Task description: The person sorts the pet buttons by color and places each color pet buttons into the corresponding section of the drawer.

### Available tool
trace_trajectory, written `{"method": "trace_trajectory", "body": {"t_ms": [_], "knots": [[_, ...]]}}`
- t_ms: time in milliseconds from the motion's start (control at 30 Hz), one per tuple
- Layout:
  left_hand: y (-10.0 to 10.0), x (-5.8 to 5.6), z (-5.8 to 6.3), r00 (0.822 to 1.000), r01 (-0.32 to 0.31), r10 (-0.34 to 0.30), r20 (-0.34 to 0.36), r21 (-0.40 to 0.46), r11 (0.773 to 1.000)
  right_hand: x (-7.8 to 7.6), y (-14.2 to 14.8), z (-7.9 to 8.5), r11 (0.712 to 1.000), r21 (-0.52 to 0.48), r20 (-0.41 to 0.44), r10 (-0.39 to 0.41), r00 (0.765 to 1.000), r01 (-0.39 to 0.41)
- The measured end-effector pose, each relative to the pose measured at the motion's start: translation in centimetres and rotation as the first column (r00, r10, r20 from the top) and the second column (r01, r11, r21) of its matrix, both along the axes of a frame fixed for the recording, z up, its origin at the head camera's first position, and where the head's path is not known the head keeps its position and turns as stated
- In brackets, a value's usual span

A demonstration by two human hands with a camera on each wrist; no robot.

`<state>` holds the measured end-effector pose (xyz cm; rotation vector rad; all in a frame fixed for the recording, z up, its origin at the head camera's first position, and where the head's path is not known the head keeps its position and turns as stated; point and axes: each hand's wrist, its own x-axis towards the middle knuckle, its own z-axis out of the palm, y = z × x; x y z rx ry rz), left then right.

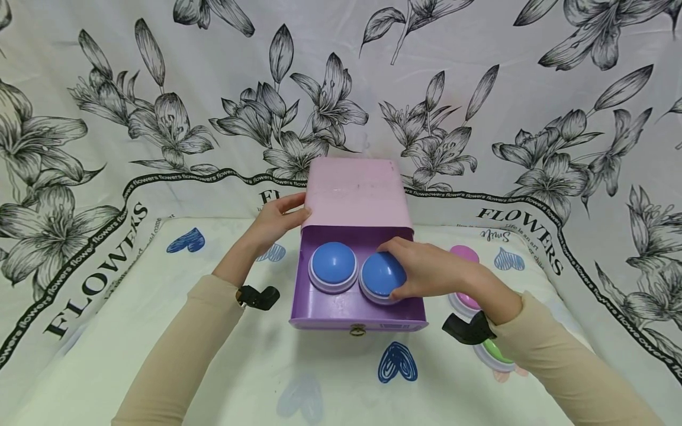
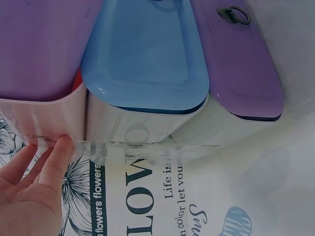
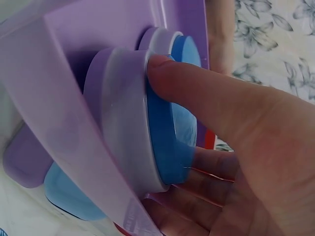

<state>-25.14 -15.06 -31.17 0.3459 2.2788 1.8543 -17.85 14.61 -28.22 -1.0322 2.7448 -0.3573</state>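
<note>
A pink drawer cabinet (image 1: 357, 192) stands in the middle with its purple top drawer (image 1: 330, 307) pulled out. Two blue push buttons with white bases are in the drawer. My right hand (image 1: 426, 269) grips the right-hand blue push button (image 1: 382, 273), thumb on the near side and fingers round the far side. In the right wrist view that push button (image 3: 125, 118) sits tilted close to the drawer's front wall. The left-hand push button (image 1: 334, 263) stands beside it. My left hand (image 1: 274, 225) touches the cabinet's left side with extended fingers (image 2: 55, 164).
Below the open drawer, the left wrist view shows a blue drawer (image 2: 147, 54) and a purple one (image 2: 241, 59) with a ring pull. To the right, partly behind my right arm, lie a pink push button (image 1: 465, 254) and a green one (image 1: 496, 352).
</note>
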Motion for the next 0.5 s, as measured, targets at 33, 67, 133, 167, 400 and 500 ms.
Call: {"method": "trace_trajectory", "body": {"t_ms": [33,67,133,167,400,500], "knots": [[-0.1,-0.2,-0.2,1.000,0.001,-0.001,0.000,0.006,1.000,0.0,0.0,0.0,1.000,0.003,0.003,-0.001,1.000,0.001],[-0.1,-0.4,-0.5,1.000,0.002,-0.002,-0.001,0.010,1.000,0.0,-0.1,0.0,1.000,0.006,0.005,0.000,1.000,0.000],[-0.3,-0.8,-1.0,1.000,-0.001,0.001,-0.004,0.012,1.000,-0.1,-0.1,-0.1,1.000,0.010,0.007,0.003,1.000,-0.003],[-0.3,-1.1,-1.3,1.000,-0.002,0.002,-0.005,0.012,1.000,-0.1,-0.1,-0.1,1.000,0.011,0.008,0.004,1.000,-0.004],[-0.4,-1.2,-1.6,1.000,-0.005,0.005,-0.016,0.008,1.000,0.0,-0.2,-0.1,1.000,0.020,0.006,0.009,1.000,-0.009],[-0.2,-0.5,-0.7,1.000,0.000,0.000,-0.010,0.004,1.000,0.0,-0.2,-0.1,1.000,0.026,-0.001,0.013,1.000,-0.013]]}}
